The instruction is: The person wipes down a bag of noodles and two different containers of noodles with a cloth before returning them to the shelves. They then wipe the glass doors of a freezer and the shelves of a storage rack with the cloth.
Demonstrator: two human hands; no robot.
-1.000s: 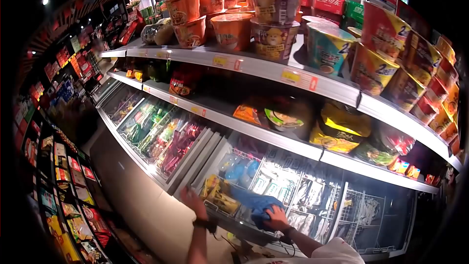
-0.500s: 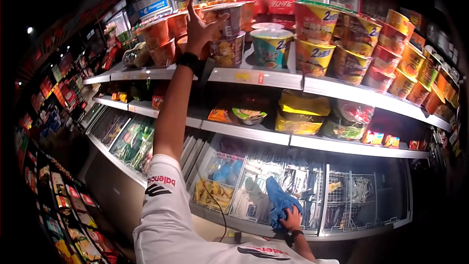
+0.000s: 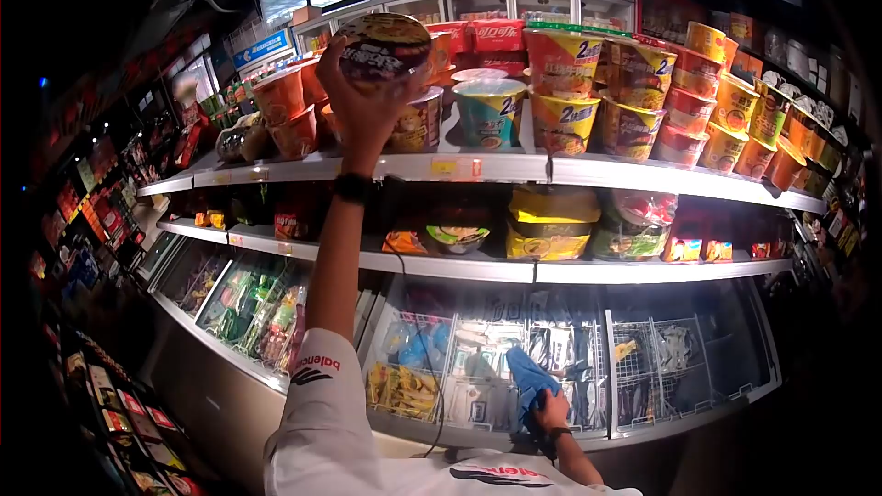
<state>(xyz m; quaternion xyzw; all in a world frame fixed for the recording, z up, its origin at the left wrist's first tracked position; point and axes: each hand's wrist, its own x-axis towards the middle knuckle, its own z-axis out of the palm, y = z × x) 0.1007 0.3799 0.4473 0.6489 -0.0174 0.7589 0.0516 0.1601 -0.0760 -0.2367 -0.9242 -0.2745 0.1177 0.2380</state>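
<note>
My left hand (image 3: 360, 110) is raised over the top shelf with its fingers wrapped round an instant noodle cup (image 3: 386, 44). The cup is tilted so that its dark printed lid faces me. Below and just right of that hand, another noodle cup (image 3: 421, 124) stands on the shelf, partly hidden by it. Low in front of me, my right hand (image 3: 552, 411) grips a crumpled blue cloth (image 3: 529, 375). The cloth lies against the glass top of a freezer (image 3: 487, 404).
The white top shelf (image 3: 404, 168) carries a teal noodle cup (image 3: 489, 115) and several stacked cups to either side. On the lower shelf (image 3: 459, 266) are yellow noodle packs (image 3: 551, 220) and other packets. A thin dark cable (image 3: 442, 386) hangs in front of the freezer.
My left hand has closed on the upper cup, lifted it off the one beneath and tipped its lid toward me. The right hand stays on the cloth. The view has shifted slightly.
</note>
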